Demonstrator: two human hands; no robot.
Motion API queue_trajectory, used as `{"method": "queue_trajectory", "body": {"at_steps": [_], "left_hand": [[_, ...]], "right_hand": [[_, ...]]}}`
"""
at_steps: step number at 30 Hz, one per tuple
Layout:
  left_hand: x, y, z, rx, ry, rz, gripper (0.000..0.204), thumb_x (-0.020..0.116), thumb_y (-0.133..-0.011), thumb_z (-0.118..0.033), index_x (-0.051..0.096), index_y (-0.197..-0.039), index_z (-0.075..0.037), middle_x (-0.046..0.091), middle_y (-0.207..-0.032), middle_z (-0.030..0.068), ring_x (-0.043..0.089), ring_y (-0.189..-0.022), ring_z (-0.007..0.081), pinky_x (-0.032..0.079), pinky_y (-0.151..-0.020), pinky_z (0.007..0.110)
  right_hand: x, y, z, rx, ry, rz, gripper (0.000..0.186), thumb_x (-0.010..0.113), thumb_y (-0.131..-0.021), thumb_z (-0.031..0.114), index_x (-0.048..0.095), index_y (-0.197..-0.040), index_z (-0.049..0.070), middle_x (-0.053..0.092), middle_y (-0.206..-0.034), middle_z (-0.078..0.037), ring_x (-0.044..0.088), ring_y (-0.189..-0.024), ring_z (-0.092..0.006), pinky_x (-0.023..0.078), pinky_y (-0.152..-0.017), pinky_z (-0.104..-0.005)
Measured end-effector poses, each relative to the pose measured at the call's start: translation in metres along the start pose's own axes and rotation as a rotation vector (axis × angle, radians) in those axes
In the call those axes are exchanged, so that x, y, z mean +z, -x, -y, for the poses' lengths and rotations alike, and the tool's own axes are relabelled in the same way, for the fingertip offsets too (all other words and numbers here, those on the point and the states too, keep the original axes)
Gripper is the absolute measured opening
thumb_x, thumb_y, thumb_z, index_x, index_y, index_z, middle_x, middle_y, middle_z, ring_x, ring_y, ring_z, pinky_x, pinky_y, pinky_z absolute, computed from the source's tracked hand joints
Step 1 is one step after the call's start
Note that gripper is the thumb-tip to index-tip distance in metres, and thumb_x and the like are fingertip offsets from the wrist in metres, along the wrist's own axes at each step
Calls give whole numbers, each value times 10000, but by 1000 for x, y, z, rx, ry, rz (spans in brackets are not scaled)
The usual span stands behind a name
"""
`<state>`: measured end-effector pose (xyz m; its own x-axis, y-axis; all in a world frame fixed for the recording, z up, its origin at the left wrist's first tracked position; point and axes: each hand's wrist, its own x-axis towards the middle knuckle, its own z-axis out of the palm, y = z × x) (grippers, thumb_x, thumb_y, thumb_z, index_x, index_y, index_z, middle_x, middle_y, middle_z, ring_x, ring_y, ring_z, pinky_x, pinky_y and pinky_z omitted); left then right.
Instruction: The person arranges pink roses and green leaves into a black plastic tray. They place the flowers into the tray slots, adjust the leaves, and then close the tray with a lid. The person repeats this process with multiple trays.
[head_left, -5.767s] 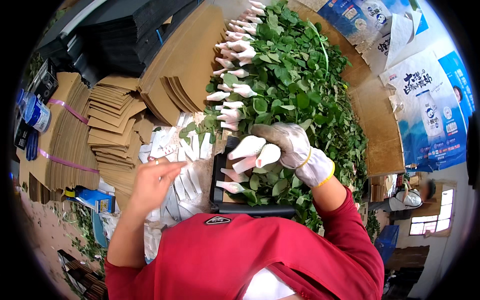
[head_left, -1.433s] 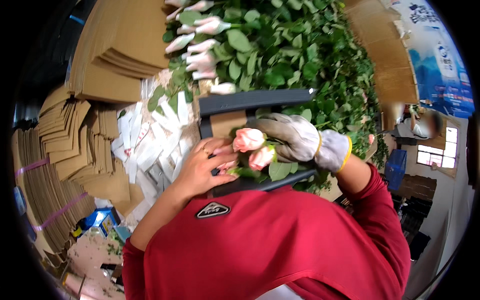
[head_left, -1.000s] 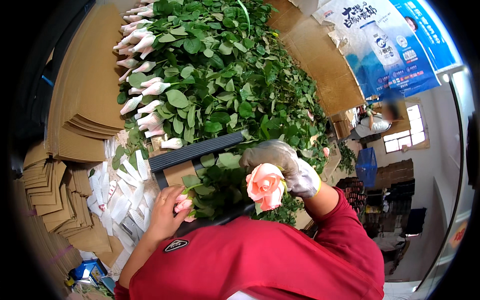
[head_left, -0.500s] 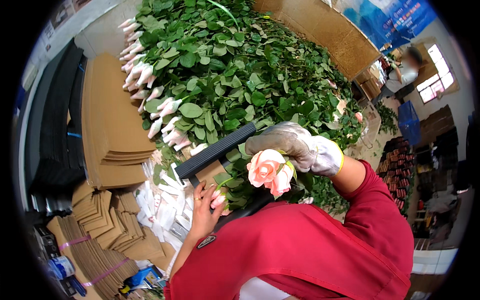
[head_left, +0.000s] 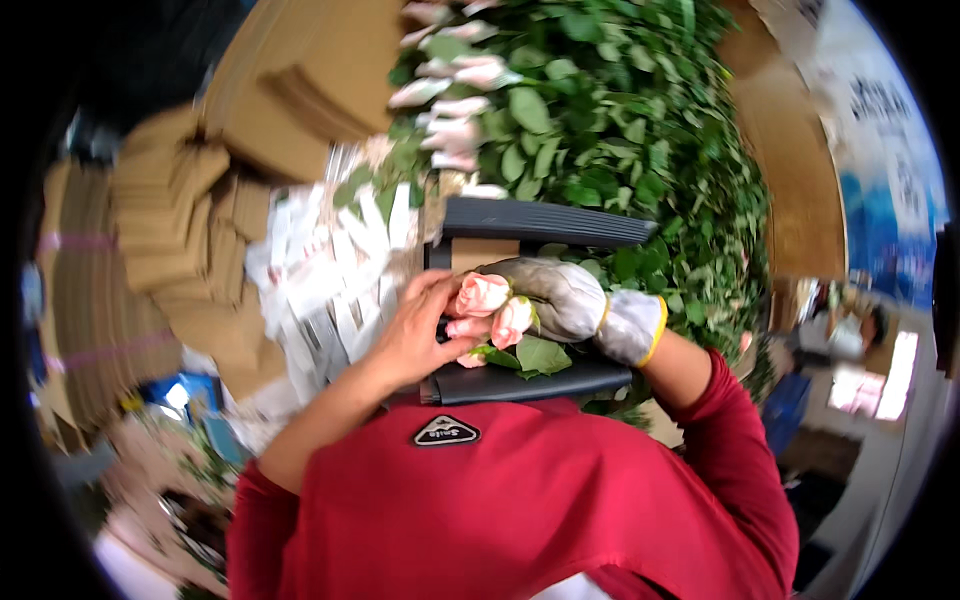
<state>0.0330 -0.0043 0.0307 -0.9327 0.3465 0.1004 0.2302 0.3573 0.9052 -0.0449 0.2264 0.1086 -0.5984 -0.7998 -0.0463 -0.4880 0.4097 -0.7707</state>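
Observation:
Several pale pink roses [head_left: 482,295] are gathered in front of my chest, between my two hands. My bare left hand [head_left: 415,330] curls its fingers and thumb round the blooms from the left. A grey-white glove covers my right hand [head_left: 560,298], which is closed behind the blooms on the roses; their stems are mostly hidden by the glove. Green leaves [head_left: 542,357] stick out below it. Beyond the hands runs a black ridged bar [head_left: 550,222], and a smooth black rail [head_left: 530,382] lies on the near side. Brown cardboard [head_left: 480,252] shows between them.
A large heap of leafy stems [head_left: 640,120] fills the far side, with white-wrapped rose heads [head_left: 455,135] along its left edge. Left lie white sleeves [head_left: 340,230], folded cardboard pieces [head_left: 175,220] and a strapped cardboard stack [head_left: 90,300]. A brown board [head_left: 800,170] stands right of the heap.
My view has turned, so the bench and heap appear rotated. The roses in my gloved right hand have come together with the bloom at my left hand, and both hands now meet over the black frame.

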Motion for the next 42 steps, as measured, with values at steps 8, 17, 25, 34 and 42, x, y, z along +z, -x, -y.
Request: {"method": "queue_trajectory", "body": {"at_steps": [8,17,25,34,42], "left_hand": [[-38,5,-15,-18,160,-188,436,722,-807,-57,610,-1228,-34,616,-1246,154,614,-1130,307,484,-982,380],[-41,-15,-37,2,81,-269,140,770,-725,26,724,-852,-10,662,-781,73,591,-713,208,466,-635,313],[-43,-22,-35,31,42,-179,131,777,-723,-3,728,-844,-19,666,-775,70,597,-725,212,469,-681,324],[-40,-25,-33,-15,85,-142,75,735,-789,2,709,-855,-18,672,-803,82,597,-729,200,478,-689,313],[-40,-8,-36,-690,620,-233,157,604,-973,-109,676,-978,30,688,-856,23,608,-815,77,479,-764,232]], "right_hand": [[-2,-2,-6,50,-37,172,441,670,-908,300,617,-1254,32,640,-1242,-178,620,-1128,-369,487,-958,-415],[-5,-2,-15,42,-77,171,492,685,-885,261,584,-1296,8,643,-1245,-175,633,-1125,-355,493,-962,-403],[-7,-3,-15,99,-97,221,512,637,-918,325,568,-1318,13,631,-1278,-169,618,-1149,-367,489,-968,-417],[2,-1,-15,20,17,70,456,602,-779,3,625,-1232,42,674,-1170,-153,666,-961,-352,553,-826,-397],[-1,1,-17,57,-90,166,443,627,-881,224,596,-1279,31,638,-1244,-170,624,-1097,-366,504,-925,-418]]}}
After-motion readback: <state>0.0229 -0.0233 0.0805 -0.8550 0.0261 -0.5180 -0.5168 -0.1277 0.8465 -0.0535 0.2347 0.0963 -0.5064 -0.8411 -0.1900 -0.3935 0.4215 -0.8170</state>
